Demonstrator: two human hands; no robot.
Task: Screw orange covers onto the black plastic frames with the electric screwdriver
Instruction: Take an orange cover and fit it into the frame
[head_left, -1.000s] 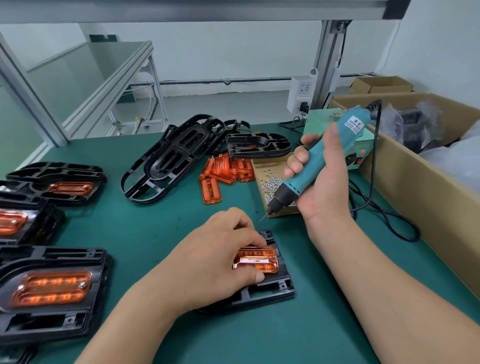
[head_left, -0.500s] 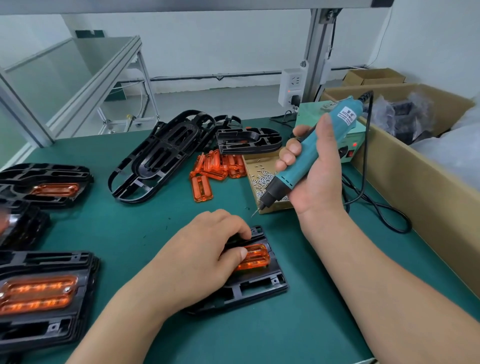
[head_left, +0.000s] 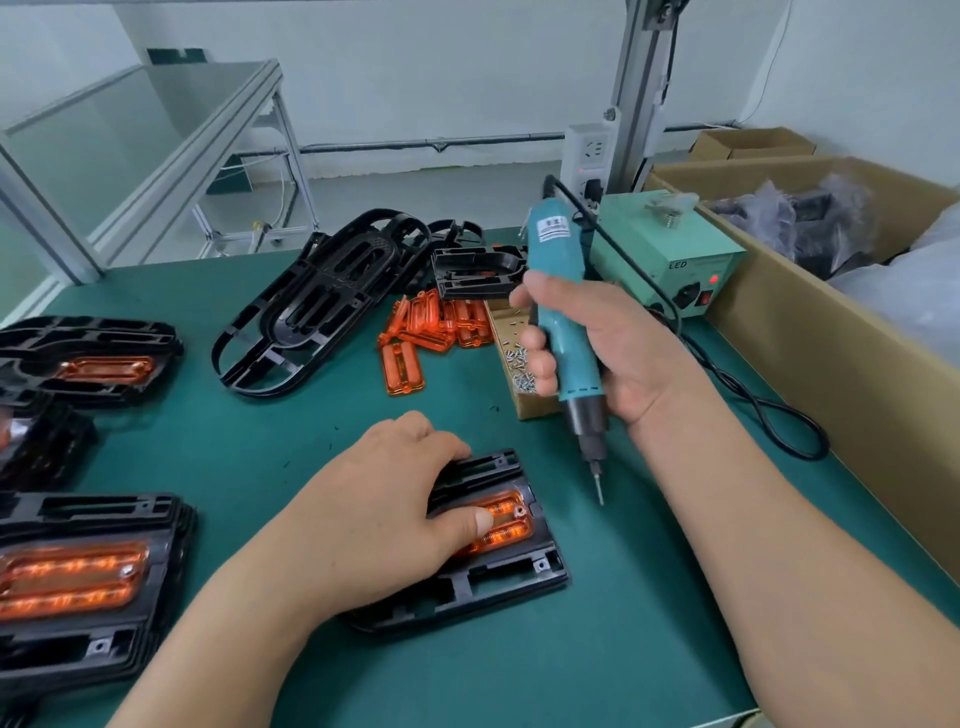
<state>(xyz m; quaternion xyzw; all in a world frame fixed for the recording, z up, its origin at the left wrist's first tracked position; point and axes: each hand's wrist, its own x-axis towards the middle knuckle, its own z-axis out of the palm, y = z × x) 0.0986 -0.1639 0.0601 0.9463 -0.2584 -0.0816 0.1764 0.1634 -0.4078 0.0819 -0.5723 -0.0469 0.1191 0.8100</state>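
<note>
**Head view of the workstation I am running.** My left hand (head_left: 384, 499) lies over the black frame (head_left: 498, 577) at the near centre of the green bench (head_left: 311, 441). Its fingers curl over the frame's far edge, and the thumb presses on the orange cover (head_left: 506, 525), which sits in the frame's recess.

My right hand (head_left: 587, 353) is wrapped round the teal barrel of the electric screwdriver (head_left: 558, 312), which is held nearly upright with the bit downward. The bit tip hangs in the air just beside the frame's right edge, near the cover's right end and apart from it. A small pale ring shows at that end of the cover; I cannot tell whether it is a screw.

- **Beyond the frame:** a heap of loose orange covers (head_left: 436, 327) touches a shallow cardboard tray of screws (head_left: 519, 364), which my right hand partly hides.
- **Behind these:** a pile of bare black frames (head_left: 322, 306).
- **Left edge:** stacked frames with covers fitted (head_left: 78, 577).
- **Right:** a pale green power unit (head_left: 670, 260) with a lit red lamp. Its black cable (head_left: 769, 410) loops across the bench beside a large cardboard box (head_left: 831, 364).
</note>
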